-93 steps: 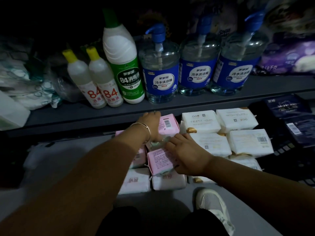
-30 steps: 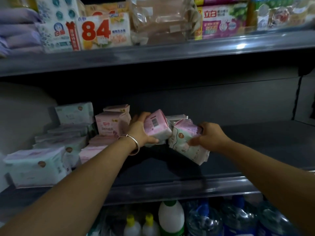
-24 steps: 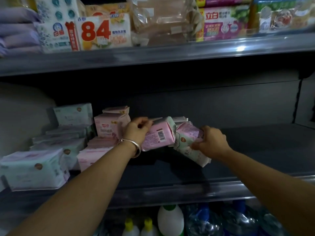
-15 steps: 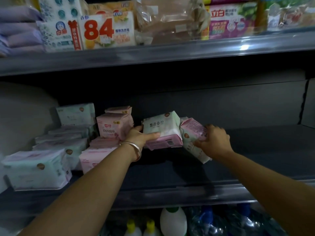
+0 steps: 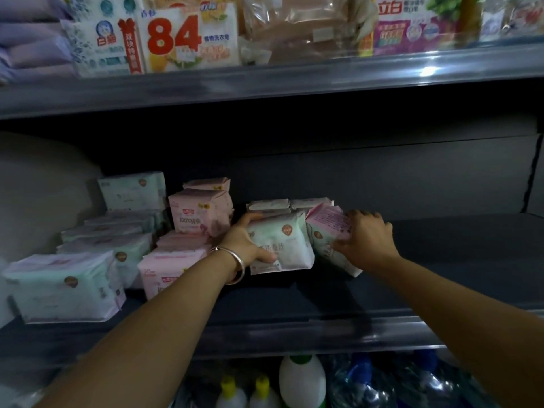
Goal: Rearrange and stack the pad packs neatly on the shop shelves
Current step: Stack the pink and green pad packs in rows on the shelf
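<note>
- My left hand grips the pale green pack on the shelf.
- My right hand, fingers curled, holds the pink pack beside it.

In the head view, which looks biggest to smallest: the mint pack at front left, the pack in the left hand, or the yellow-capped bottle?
1. Mint pack at front left, though nearness to the camera inflates it.
2. Pack in the left hand.
3. Yellow-capped bottle, cut off by the frame edge.

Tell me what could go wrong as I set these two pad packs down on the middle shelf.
The pink-topped pack in your right hand is tilted and could topple when released. The mint pack gripped by your left hand might nudge the upright pink pack beside it.
</note>
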`<control>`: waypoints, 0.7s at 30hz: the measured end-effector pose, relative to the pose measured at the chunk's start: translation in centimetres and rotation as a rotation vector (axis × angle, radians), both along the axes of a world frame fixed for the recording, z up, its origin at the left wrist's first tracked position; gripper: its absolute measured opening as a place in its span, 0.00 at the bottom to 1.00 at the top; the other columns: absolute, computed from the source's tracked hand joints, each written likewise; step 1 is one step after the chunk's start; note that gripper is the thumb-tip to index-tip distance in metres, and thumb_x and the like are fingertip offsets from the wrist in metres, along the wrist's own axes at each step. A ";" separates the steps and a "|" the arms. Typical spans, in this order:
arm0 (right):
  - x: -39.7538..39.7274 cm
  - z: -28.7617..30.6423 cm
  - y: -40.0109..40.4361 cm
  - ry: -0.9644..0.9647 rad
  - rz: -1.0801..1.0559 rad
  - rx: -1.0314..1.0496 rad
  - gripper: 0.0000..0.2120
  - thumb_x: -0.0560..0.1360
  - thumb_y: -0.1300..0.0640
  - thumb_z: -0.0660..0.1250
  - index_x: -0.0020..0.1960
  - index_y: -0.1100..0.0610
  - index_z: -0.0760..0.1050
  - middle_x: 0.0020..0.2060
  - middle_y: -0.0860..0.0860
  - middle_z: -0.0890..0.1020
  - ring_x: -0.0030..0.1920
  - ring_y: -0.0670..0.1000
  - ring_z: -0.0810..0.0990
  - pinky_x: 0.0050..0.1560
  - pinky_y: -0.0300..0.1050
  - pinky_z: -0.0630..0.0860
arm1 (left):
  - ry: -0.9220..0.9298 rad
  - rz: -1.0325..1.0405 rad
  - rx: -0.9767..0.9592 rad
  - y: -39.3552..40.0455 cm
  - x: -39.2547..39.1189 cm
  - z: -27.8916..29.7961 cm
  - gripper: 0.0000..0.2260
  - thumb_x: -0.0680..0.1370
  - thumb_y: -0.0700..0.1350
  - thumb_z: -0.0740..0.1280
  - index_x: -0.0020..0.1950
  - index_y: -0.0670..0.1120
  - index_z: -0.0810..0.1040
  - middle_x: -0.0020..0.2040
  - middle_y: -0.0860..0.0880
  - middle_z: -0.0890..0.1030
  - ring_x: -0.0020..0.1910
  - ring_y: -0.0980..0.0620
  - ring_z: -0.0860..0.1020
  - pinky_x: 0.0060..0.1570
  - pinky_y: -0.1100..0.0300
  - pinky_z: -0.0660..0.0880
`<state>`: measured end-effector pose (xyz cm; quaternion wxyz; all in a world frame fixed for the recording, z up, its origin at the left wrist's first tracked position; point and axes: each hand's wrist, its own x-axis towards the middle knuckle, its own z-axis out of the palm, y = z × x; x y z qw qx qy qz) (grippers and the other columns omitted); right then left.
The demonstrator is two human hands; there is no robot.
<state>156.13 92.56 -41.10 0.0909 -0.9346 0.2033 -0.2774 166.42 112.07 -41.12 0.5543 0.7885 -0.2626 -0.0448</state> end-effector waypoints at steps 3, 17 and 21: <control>0.3 0.0 0.2 0.024 0.019 -0.057 0.24 0.73 0.50 0.68 0.65 0.57 0.68 0.60 0.54 0.75 0.63 0.56 0.69 0.62 0.50 0.64 | -0.089 0.060 0.093 0.5 1.2 -0.5 0.37 0.60 0.29 0.76 0.64 0.52 0.71 0.57 0.45 0.76 0.54 0.45 0.77 0.55 0.49 0.77; 1.2 -0.2 0.1 0.116 0.001 -0.268 0.25 0.74 0.48 0.65 0.67 0.57 0.66 0.62 0.53 0.73 0.64 0.56 0.67 0.64 0.52 0.61 | -0.616 0.234 0.828 -2.9 1.2 -2.8 0.33 0.72 0.54 0.70 0.73 0.57 0.58 0.72 0.50 0.61 0.71 0.44 0.58 0.66 0.44 0.64; 1.1 -0.3 -0.5 0.108 0.020 -0.260 0.29 0.72 0.45 0.67 0.68 0.57 0.66 0.63 0.53 0.72 0.64 0.55 0.67 0.65 0.52 0.61 | -0.644 0.315 0.860 -3.7 1.6 -3.0 0.31 0.74 0.51 0.68 0.74 0.55 0.58 0.71 0.47 0.62 0.70 0.41 0.59 0.65 0.45 0.65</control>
